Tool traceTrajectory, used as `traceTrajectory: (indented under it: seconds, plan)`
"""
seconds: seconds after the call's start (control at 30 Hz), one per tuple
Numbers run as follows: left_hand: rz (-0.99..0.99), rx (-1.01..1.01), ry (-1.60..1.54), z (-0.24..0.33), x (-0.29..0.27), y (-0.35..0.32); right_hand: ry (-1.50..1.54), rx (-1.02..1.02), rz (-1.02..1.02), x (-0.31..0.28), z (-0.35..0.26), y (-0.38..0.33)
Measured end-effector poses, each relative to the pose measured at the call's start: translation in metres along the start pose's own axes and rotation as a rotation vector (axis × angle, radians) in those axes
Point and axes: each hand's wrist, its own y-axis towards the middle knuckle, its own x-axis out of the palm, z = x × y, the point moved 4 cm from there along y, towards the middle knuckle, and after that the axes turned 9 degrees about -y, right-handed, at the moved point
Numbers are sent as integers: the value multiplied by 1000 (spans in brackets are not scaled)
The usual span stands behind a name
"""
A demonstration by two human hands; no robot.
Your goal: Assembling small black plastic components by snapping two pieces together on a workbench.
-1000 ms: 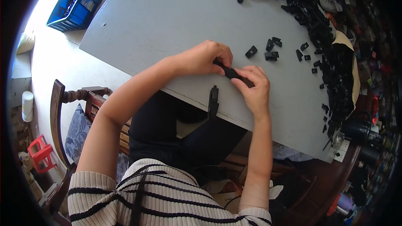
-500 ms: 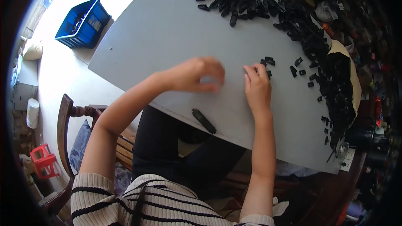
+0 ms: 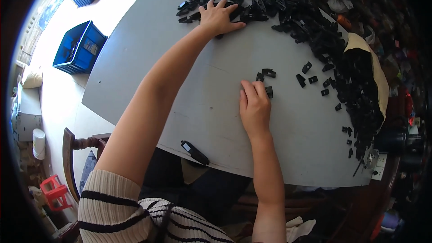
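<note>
My left hand (image 3: pixel 218 19) reaches to the far side of the grey table (image 3: pixel 153 58), fingers spread over a pile of black plastic parts (image 3: pixel 261 6). It rests on them and is open. My right hand (image 3: pixel 255 110) lies nearer, in the middle of the table, its fingers curled together. Whatever they hold, if anything, is hidden. Just beyond its fingertips lie small black pieces (image 3: pixel 268 73), and another small piece (image 3: pixel 269 92) touches or lies beside its outer edge. A long black plastic part (image 3: pixel 195 152) lies by the near table edge.
More black parts (image 3: pixel 333 56) run along the right side to an open cream-edged bag (image 3: pixel 380 72). Several loose small pieces (image 3: pixel 313 80) lie short of them. On the floor to the left stand a blue bin (image 3: pixel 81 47) and a red stool (image 3: pixel 55 192); a wooden chair (image 3: pixel 68 157) is beside me.
My left hand has moved from above the middle of the table out to the far pile. The whole view has shifted; my right hand stays by the small pieces.
</note>
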Motion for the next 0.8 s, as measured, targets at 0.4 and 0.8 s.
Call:
traceTrajectory:
  seconds: [0.4,0.8]
  plan:
    - [-169,499,-272,19,-59,-140,212,166,80,-11,16,-7]
    - [-357,749,-511,45,-95,-226,296,430,-57,-50,1,-70]
